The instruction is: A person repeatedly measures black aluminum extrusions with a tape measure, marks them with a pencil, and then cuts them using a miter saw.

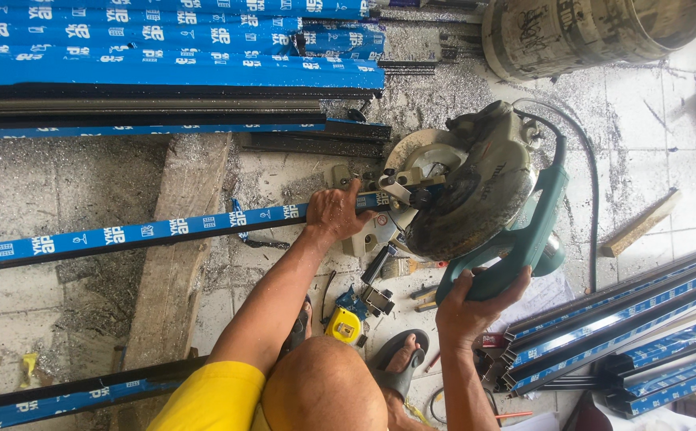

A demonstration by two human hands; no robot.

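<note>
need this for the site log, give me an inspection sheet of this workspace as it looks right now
surface: tiled floor strewn with metal shavings; wooden plank under the work.
job's things: blue-filmed profile laid across the plank into the chop saw.
clutter: yellow tape measure, brush, wood offcut.
grippers: left hand presses the profile by the blade; right hand grips the teal saw handle.
cables: black cord loops from the saw.
surroundings: stacked profiles, more at right, drum.
</note>
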